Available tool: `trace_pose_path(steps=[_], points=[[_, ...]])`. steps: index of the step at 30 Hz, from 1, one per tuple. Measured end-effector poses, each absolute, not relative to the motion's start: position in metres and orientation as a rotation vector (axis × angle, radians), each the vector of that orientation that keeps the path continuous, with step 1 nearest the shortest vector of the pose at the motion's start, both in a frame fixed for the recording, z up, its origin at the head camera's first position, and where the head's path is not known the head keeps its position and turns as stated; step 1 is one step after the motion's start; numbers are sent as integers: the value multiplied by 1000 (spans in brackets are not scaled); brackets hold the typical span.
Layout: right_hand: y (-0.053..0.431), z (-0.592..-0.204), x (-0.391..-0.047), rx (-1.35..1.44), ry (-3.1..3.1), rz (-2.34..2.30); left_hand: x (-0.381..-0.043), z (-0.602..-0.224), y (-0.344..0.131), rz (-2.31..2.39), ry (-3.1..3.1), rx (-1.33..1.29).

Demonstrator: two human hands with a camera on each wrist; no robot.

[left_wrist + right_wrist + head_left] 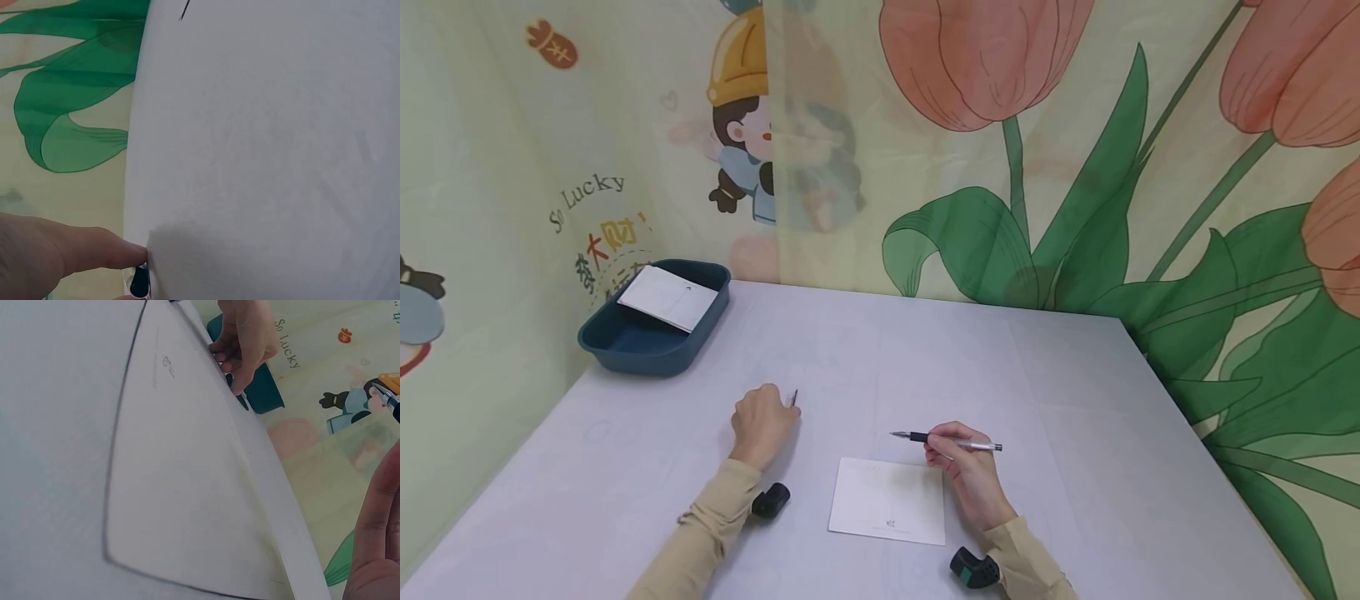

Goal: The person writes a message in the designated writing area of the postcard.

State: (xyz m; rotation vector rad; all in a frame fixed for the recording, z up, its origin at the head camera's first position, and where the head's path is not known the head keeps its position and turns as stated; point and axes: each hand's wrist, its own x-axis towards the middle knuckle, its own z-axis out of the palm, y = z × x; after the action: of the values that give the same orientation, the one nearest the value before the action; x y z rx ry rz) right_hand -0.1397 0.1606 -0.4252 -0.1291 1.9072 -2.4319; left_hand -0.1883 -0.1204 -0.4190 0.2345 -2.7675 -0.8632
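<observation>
My left hand [762,427] is over the left part of the table, pinching a small dark pen cap [139,284] between thumb and fingers. Most of the cap is hidden by the fingers. In the head view, my right hand [967,471] holds a gel pen [917,436] with a black grip and a bare metal tip, which points left. The pen lies nearly level, above the far edge of a white card [886,504]. This card rests flat on the table in front of me and bears a small printed mark near its closer edge.
A dark blue plastic basin [651,362] stands at the table's far left corner, with a stack of white cards [668,296] leaning in it. A white cloth [955,367] covers the table. Printed curtains [827,250] hang along the back and left side.
</observation>
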Motion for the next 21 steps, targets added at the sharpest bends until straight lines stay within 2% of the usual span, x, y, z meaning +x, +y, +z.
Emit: trace_pose_path(steps=[17,21], points=[[159,-425,-140,-115,1915,-2433,-186,-416,-119,-859,-2767,218],[160,-426,-140,-116,1920,-2428,-178,-413,-117,-779,-2699,96]])
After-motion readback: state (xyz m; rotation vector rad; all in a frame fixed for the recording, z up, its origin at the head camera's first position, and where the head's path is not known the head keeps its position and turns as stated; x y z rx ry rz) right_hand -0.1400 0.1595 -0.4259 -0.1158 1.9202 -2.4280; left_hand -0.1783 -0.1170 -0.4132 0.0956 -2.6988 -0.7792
